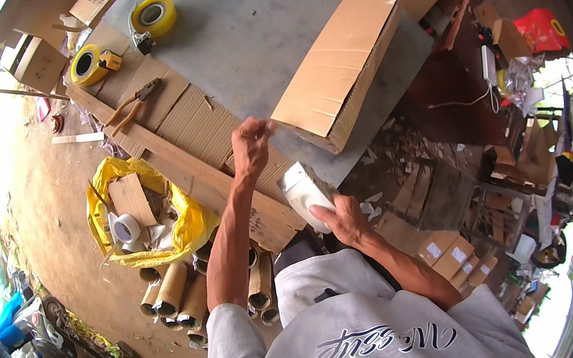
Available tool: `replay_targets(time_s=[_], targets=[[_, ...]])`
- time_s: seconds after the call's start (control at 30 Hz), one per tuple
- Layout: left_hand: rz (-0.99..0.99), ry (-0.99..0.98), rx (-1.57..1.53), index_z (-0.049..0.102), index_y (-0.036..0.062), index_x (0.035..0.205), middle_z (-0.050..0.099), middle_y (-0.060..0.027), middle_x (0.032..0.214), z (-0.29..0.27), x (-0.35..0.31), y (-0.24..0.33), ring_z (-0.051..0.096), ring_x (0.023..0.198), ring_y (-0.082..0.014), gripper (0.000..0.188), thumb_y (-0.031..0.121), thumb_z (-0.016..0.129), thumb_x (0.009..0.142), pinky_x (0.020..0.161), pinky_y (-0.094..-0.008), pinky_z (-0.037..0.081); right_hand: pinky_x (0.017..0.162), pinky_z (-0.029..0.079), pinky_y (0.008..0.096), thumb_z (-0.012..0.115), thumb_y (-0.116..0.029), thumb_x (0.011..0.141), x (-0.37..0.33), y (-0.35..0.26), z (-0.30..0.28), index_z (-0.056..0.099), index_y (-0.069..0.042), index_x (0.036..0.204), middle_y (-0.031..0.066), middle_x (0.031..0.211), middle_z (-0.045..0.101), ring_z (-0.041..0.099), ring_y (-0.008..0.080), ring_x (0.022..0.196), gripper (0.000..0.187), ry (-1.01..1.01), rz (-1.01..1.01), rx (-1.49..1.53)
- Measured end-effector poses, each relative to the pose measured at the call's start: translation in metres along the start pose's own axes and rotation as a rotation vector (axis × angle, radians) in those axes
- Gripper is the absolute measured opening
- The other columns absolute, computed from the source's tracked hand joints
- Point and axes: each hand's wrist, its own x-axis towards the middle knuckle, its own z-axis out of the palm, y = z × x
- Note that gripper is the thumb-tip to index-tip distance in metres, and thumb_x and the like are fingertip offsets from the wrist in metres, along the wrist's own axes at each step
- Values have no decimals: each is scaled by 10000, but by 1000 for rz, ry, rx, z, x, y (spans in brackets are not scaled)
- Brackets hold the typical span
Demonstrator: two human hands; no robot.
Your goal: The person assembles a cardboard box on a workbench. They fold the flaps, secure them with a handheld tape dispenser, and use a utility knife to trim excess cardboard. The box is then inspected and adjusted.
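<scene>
Gray shirt [382, 306] is facing the carton [342, 58]. Near it, left grip [251, 147] is clenching, contents unclear; right grip [344, 219] is clasping a white object [303, 193].

The box [339, 58] is matt cardboard, the yellow sack [190, 222] glossy plastic.

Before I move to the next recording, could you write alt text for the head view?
A person's right hand grips a white object, while the curled left hand is beside a corner of a cardboard box on a grey-topped table. Pliers and two yellow tape rolls lie farther left.
</scene>
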Motion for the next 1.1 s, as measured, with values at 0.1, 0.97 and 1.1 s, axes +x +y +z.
replay_targets(time_s=[0.1,0.97,1.1], targets=[[140,-8,53,725,-6,884,612,6,764,4,35,5,538,747,-103,130,108,728,945,709,-277,451,776,554,511,641,-467,936,18,3,17,578,88,1143,341,894,678,679,510,888,595,186,-124,-266],[103,-440,-347,732,14,898,664,7,872,-3,83,35,585,868,-98,150,154,766,940,840,-292,477,542,531,452,727,-428,919,29,9,66,618,19,888,219,623,604,660,395,571,461,537,-253,-321],[87,-470,-364,753,24,914,644,16,860,-14,75,38,567,859,-101,108,125,793,910,842,-293,469,568,540,457,696,-470,934,29,13,63,630,46,946,236,671,637,660,423,593,520,482,-235,-172]])
